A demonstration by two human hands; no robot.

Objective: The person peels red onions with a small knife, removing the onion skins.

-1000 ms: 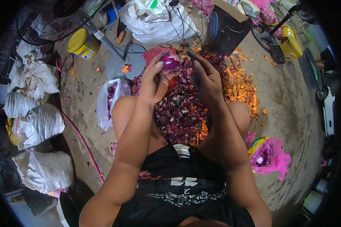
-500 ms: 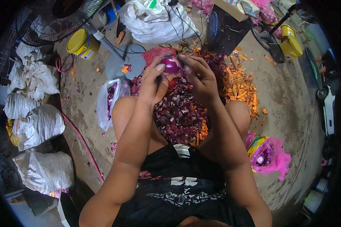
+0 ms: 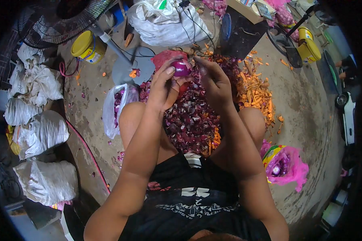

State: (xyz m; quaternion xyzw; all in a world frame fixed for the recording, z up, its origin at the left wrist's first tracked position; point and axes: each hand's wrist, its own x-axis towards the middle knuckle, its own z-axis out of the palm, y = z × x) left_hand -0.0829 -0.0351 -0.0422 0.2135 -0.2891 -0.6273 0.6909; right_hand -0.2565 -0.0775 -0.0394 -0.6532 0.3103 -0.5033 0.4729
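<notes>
My left hand (image 3: pixel 163 86) holds a peeled purple onion (image 3: pixel 181 67) up over a heap of red onion skins (image 3: pixel 189 120) between my knees. My right hand (image 3: pixel 215 82) is just right of the onion, with its fingertips reaching toward the onion's top. The back of that hand faces me, so whatever lies in its palm is hidden. An orange heap of carrot peelings (image 3: pixel 255 92) lies right of the onion skins.
A clear plastic bag of onions (image 3: pixel 117 106) lies by my left knee and a pink bag (image 3: pixel 287 166) by my right. Yellow buckets (image 3: pixel 86 46) (image 3: pixel 309 46), a fan base (image 3: pixel 126 68), a white sack (image 3: pixel 165 22) and wrapped bundles (image 3: pixel 40 132) ring the concrete floor.
My right hand moved in from the right to touch the onion, then drew slightly back. The left hand kept the onion nearly still.
</notes>
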